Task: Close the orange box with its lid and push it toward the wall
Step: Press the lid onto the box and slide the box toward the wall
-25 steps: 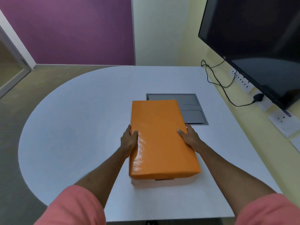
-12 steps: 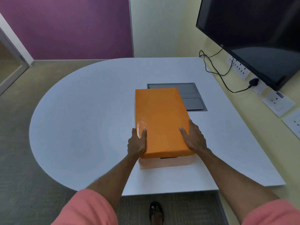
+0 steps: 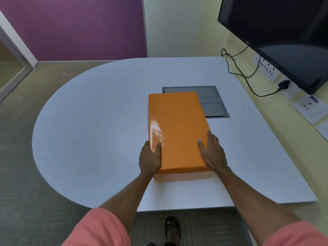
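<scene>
The orange box [image 3: 177, 130] lies lengthwise on the white table [image 3: 92, 125], its lid seated on top; a paler strip of the base shows under the near end. My left hand [image 3: 150, 159] grips the near left corner of the lid, thumb on top. My right hand [image 3: 213, 153] holds the near right corner the same way. The box's far end overlaps the front left part of a grey hatch panel [image 3: 211, 103] set into the table.
A yellow wall with power sockets [image 3: 308, 109] runs along the table's right side, and a black screen [image 3: 284, 36] hangs on it. A black cable [image 3: 248, 77] trails onto the table's far right corner. My sandalled foot [image 3: 172, 228] shows below the near edge.
Both hands have slid back along the box from its middle to its near corners. The box lies farther from the near table edge and the view has risen.
</scene>
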`<act>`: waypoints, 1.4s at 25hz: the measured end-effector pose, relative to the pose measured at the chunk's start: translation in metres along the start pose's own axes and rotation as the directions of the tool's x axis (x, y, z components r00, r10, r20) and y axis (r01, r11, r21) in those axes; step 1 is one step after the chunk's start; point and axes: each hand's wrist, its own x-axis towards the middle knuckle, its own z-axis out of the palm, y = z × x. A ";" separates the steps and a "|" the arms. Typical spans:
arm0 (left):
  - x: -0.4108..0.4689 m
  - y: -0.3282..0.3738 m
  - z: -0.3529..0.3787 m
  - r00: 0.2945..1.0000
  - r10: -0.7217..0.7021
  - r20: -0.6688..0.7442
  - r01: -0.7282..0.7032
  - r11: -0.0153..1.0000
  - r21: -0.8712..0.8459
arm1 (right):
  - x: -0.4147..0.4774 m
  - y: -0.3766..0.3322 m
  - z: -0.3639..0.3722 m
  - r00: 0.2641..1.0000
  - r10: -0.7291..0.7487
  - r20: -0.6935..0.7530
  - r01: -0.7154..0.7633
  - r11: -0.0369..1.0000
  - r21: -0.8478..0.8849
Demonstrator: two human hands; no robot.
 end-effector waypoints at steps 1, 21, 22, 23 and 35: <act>0.000 0.000 0.001 1.000 0.008 -0.007 -0.008 1.000 0.003 | 0.000 0.000 0.000 1.000 0.003 -0.003 -0.003 1.000 -0.007; 0.126 0.091 0.001 0.953 0.208 0.220 -0.276 0.897 0.346 | 0.146 -0.066 -0.020 0.976 -0.155 0.151 0.183 0.964 -0.195; 0.133 0.095 0.003 0.950 0.201 0.240 -0.282 0.883 0.375 | 0.155 -0.068 -0.019 0.972 -0.153 0.176 0.189 0.960 -0.209; 0.139 0.099 0.005 0.946 0.193 0.261 -0.288 0.870 0.399 | 0.162 -0.069 -0.017 0.968 -0.146 0.206 0.191 0.956 -0.223; 0.154 0.106 0.019 0.948 0.157 0.278 -0.287 0.802 0.524 | 0.178 -0.064 0.003 0.950 -0.142 0.279 0.211 0.949 -0.236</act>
